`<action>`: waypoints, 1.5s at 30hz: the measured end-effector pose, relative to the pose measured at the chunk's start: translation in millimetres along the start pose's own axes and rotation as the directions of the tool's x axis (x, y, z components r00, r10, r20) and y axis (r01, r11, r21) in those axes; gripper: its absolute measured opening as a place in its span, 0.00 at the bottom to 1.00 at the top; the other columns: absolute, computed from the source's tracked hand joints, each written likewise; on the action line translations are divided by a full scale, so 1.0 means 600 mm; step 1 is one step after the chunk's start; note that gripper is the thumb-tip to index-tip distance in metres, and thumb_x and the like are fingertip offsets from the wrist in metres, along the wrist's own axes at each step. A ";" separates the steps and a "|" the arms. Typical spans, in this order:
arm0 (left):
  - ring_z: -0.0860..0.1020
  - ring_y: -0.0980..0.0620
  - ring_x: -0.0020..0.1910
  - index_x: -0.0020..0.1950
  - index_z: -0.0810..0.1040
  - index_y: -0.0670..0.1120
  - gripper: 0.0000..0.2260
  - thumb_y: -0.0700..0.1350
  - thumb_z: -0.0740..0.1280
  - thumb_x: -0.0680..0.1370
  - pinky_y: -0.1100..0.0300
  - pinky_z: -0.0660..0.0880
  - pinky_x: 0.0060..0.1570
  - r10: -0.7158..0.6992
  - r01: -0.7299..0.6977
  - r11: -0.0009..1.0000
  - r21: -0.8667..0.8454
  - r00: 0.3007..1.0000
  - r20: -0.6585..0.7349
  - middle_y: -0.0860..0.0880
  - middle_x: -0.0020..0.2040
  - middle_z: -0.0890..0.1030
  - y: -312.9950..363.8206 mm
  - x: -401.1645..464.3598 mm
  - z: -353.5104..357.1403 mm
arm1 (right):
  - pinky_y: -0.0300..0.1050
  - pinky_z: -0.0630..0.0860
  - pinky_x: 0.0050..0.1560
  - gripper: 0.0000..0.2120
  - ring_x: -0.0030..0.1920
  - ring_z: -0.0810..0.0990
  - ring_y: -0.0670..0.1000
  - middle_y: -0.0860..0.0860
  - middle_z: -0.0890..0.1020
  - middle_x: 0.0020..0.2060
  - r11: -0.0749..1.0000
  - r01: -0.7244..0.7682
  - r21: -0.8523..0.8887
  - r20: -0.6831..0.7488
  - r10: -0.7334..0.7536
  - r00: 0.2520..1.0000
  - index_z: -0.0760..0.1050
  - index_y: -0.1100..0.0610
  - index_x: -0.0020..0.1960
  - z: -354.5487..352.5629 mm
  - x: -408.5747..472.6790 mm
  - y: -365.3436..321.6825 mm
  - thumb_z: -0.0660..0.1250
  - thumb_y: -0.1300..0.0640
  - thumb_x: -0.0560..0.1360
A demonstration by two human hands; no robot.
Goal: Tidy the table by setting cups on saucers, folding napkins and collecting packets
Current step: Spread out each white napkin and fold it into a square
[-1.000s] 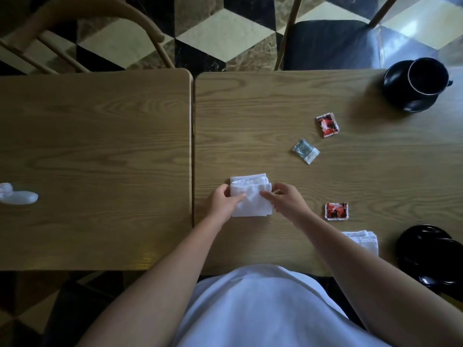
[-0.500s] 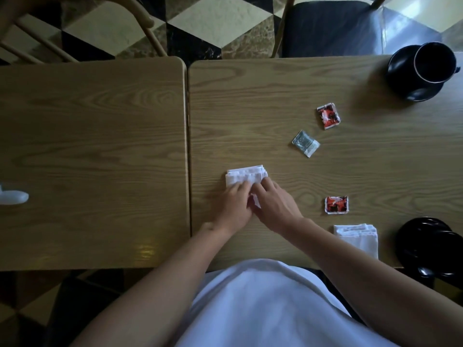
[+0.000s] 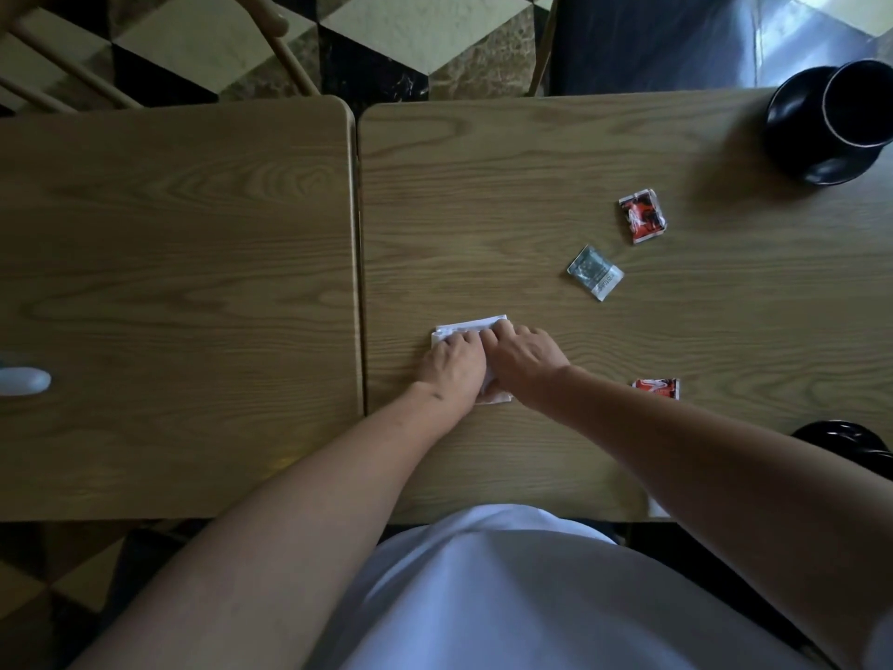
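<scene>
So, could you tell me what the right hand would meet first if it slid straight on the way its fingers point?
The right hand presses on the white napkin, fingers pointing up-left across the right-hand table. Past the napkin's far edge, only bare wood shows up to the table seam, as far as this view tells. The packets lie off to the right.

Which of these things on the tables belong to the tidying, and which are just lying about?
Part of the job:
white napkin under the left hand and right hand
two red packets
grey packet
black cup on its saucer

Lying about:
white object on the left table
chairs
</scene>
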State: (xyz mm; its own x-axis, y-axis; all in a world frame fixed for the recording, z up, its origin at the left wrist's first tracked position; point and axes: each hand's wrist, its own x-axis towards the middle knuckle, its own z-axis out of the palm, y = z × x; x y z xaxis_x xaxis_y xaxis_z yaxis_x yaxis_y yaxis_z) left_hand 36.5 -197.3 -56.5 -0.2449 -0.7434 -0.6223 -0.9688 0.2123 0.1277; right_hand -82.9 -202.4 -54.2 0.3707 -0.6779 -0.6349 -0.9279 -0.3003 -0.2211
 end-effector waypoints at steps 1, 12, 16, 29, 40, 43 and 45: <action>0.74 0.43 0.67 0.67 0.67 0.38 0.19 0.44 0.65 0.80 0.54 0.70 0.65 0.005 -0.005 1.000 0.026 1.000 -0.002 0.39 0.67 0.75 0.002 0.001 0.000 | 0.53 0.74 0.57 0.39 0.59 0.79 0.59 0.56 0.75 0.61 0.999 0.011 -0.049 0.001 -0.011 1.000 0.68 0.57 0.65 -0.003 0.002 -0.001 0.72 0.32 0.66; 0.77 0.44 0.42 0.45 0.74 0.42 0.09 0.44 0.72 0.73 0.52 0.73 0.43 -0.643 0.353 0.288 -0.890 0.760 0.093 0.40 0.43 0.79 -0.047 -0.094 0.031 | 0.46 0.71 0.41 0.20 0.43 0.76 0.54 0.54 0.77 0.46 0.580 -0.369 0.726 0.007 0.531 0.848 0.72 0.58 0.50 0.037 -0.064 0.012 0.76 0.47 0.69; 0.76 0.48 0.38 0.50 0.79 0.38 0.13 0.45 0.74 0.73 0.59 0.70 0.36 -0.481 0.444 -0.053 -0.895 0.774 0.412 0.43 0.43 0.79 -0.032 -0.092 0.022 | 0.42 0.68 0.32 0.20 0.35 0.75 0.53 0.54 0.76 0.35 0.219 -0.454 0.864 0.260 0.578 0.773 0.74 0.60 0.41 0.042 -0.073 -0.010 0.76 0.45 0.69; 0.81 0.44 0.39 0.54 0.80 0.40 0.13 0.29 0.62 0.74 0.58 0.79 0.33 0.068 0.149 -0.225 -0.963 0.988 0.137 0.40 0.48 0.81 0.112 -0.117 -0.164 | 0.39 0.76 0.30 0.08 0.34 0.81 0.49 0.53 0.82 0.35 -0.498 0.016 0.867 0.232 0.432 0.872 0.80 0.61 0.51 -0.096 -0.266 0.058 0.74 0.62 0.73; 0.82 0.46 0.45 0.61 0.75 0.44 0.11 0.35 0.63 0.79 0.51 0.82 0.38 0.326 -0.060 -0.185 -0.981 0.938 -0.119 0.43 0.53 0.82 0.309 -0.156 -0.283 | 0.39 0.74 0.37 0.06 0.42 0.78 0.49 0.52 0.80 0.41 -0.486 0.479 0.731 -0.007 0.697 0.717 0.79 0.56 0.52 -0.152 -0.478 0.135 0.69 0.60 0.75; 0.82 0.45 0.48 0.63 0.75 0.44 0.12 0.39 0.63 0.80 0.50 0.81 0.40 0.405 -0.027 -0.223 -0.974 0.907 -0.118 0.42 0.54 0.82 0.353 -0.163 -0.295 | 0.37 0.75 0.32 0.06 0.42 0.77 0.49 0.52 0.78 0.42 -0.447 0.544 0.710 -0.057 0.733 0.677 0.77 0.56 0.53 -0.160 -0.510 0.160 0.65 0.61 0.77; 0.82 0.44 0.50 0.64 0.76 0.42 0.13 0.42 0.62 0.81 0.49 0.82 0.45 0.468 0.010 -0.215 -0.977 0.879 -0.094 0.40 0.55 0.82 0.385 -0.160 -0.299 | 0.37 0.75 0.31 0.06 0.41 0.76 0.49 0.53 0.77 0.42 -0.439 0.597 0.671 -0.081 0.758 0.647 0.77 0.55 0.54 -0.166 -0.527 0.184 0.63 0.61 0.79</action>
State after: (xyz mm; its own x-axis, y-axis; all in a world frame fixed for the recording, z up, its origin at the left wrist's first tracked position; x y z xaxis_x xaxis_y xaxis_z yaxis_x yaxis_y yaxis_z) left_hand -170.4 -190.8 171.2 -0.6724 -0.6135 -0.4142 0.1695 -0.6723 0.7206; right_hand -298.6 -87.7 195.9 -0.4599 -0.7208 -0.5187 0.6010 0.1773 -0.7793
